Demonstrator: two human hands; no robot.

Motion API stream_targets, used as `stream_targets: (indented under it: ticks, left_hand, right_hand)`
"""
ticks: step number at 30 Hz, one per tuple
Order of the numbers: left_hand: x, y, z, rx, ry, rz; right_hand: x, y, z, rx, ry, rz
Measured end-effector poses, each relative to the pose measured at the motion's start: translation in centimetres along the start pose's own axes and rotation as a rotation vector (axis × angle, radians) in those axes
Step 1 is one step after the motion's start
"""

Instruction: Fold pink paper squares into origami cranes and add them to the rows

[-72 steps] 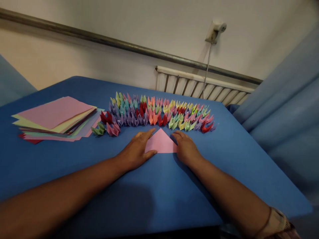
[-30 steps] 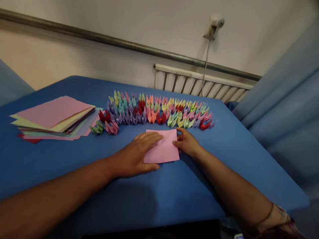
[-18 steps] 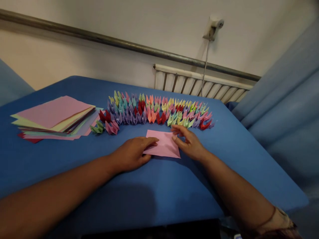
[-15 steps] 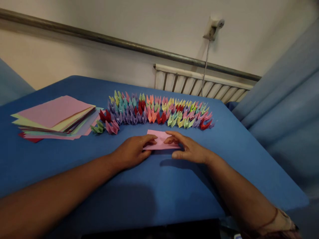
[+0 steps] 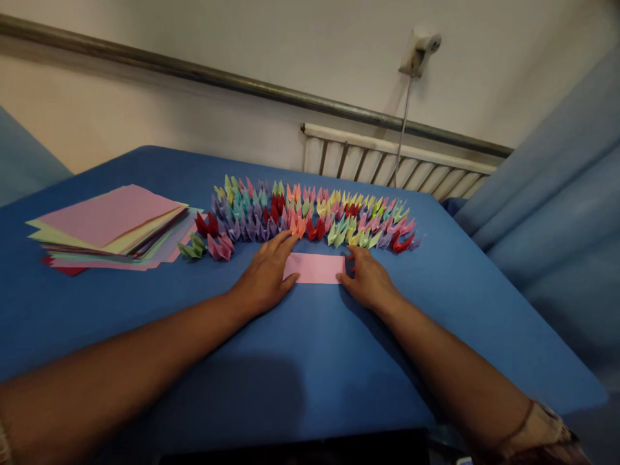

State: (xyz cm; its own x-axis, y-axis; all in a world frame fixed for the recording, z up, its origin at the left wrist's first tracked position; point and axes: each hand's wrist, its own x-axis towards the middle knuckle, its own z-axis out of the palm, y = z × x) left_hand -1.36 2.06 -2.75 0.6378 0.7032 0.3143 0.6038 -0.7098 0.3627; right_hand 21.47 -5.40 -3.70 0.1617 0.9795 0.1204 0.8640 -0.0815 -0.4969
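A pink sheet of paper (image 5: 314,268), folded into a long rectangle, lies flat on the blue table before me. My left hand (image 5: 266,271) rests at its left end, fingers stretched out and apart, thumb at the near left corner. At the opposite end is my right hand (image 5: 369,276), its thumb touching the near right corner and its fingers apart around the short edge. Just beyond the paper stand many folded paper cranes (image 5: 295,216) in rows, in red, purple, pink, yellow, green and blue.
A stack of coloured paper sheets (image 5: 109,223) sits at the left on the blue table (image 5: 484,310). Behind the table are a radiator (image 5: 368,158), a metal pipe (image 5: 242,84) and a wall socket (image 5: 415,55) with a cord. A blue curtain (image 5: 557,213) hangs at the right.
The pink paper now lies flat as a narrower rectangle. My hands have moved off its middle to its two ends, the left hand's fingers stretching forward.
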Motion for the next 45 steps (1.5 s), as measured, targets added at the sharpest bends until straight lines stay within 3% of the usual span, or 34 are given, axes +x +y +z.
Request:
stream_targets:
  ticks: [2, 5, 7, 9, 16, 21, 24, 28, 33, 36, 38, 42, 45]
  left_hand:
    - [-0.3, 0.2, 0.1, 0.039, -0.05, 0.128]
    - [-0.9, 0.7, 0.2, 0.015, -0.28, 0.318]
    - [-1.2, 0.9, 0.3, -0.019, -0.401, 0.354]
    - [-1.4, 1.0, 0.3, -0.049, -0.431, 0.332]
    - [-1.0, 0.3, 0.2, -0.193, -0.338, 0.31]
    - [-0.7, -0.1, 0.3, -0.226, -0.266, 0.252]
    - [-0.6, -0.3, 0.3, -0.239, -0.224, 0.171]
    - [-0.5, -0.5, 0.3, -0.269, -0.104, -0.018]
    - [0.0, -0.8, 0.5, -0.56, 0.036, -0.295]
    - [0.3, -0.7, 0.1, -0.802, -0.019, -0.372]
    - [0.3, -0.3, -0.4, -0.857, -0.07, -0.386]
    - [-0.1, 0.7, -1.2, -0.907, -0.03, -0.381]
    - [-0.4, 1.1, -1.4, -0.895, 0.015, -0.384]
  right_hand:
    - [-0.2, -0.2, 0.2, -0.052, 0.028, -0.044]
    - [-0.3, -0.2, 0.6, -0.099, 0.049, -0.11]
    - [-0.1, -0.3, 0.9, -0.112, 0.047, -0.122]
    - [0.2, -0.3, 1.0, -0.126, 0.043, -0.104]
    - [0.8, -0.2, 0.4, -0.06, -0.05, 0.019]
    - [0.8, -0.1, 0.4, -0.054, -0.035, -0.004]
    - [0.7, -0.1, 0.5, 0.007, -0.01, -0.019]
    - [0.7, 0.0, 1.0, 0.171, -0.084, -0.002]
    - [0.4, 0.1, 1.6, 0.445, -0.032, -0.203]
    - [0.1, 0.0, 1.4, 0.502, 0.042, -0.351]
    - [-0.2, -0.3, 1.1, 0.531, 0.103, -0.371]
    - [-0.2, -0.6, 0.8, 0.728, 0.142, -0.261]
    - [-0.1, -0.6, 1.0, 0.874, 0.036, -0.123]
